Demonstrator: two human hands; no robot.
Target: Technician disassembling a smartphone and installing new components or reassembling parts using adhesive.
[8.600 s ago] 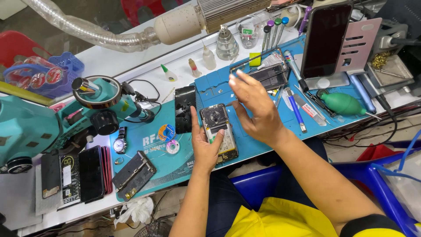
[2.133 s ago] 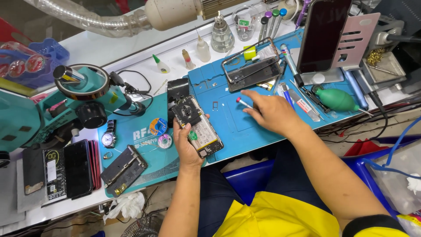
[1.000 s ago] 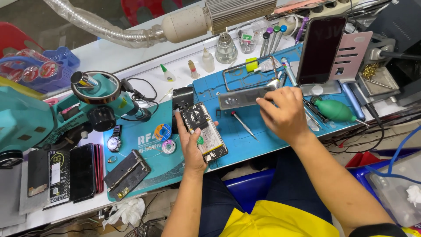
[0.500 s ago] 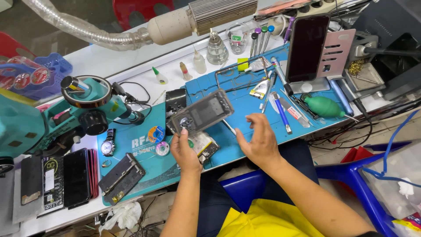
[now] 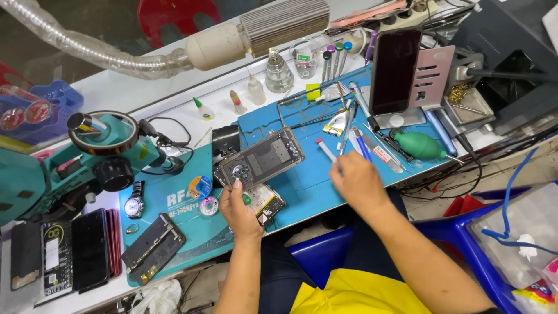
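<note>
My left hand [image 5: 241, 208] grips the lower end of a grey phone housing [image 5: 263, 158] and holds it tilted above the blue work mat [image 5: 302, 180]. Under it on the mat lies an opened phone [image 5: 268, 202] with its insides showing. My right hand [image 5: 357, 181] is over the mat to the right, knuckles up and blurred. Its fingertips meet the near end of a thin tool with a pink tip [image 5: 325, 150]. Whether they grip the tool is unclear.
Tweezers, pens and a green air blower [image 5: 421, 145] lie right of my right hand. A dark phone [image 5: 394, 71] leans on a stand. A teal microscope [image 5: 93, 160], a wristwatch [image 5: 134, 204], several phones [image 5: 87, 250] and a metal clamp [image 5: 154, 250] sit left. Small bottles line the back.
My left hand has lifted the grey housing off the opened phone and holds it raised. My right hand moved from the tools at the back to the thin pink-tipped tool.
</note>
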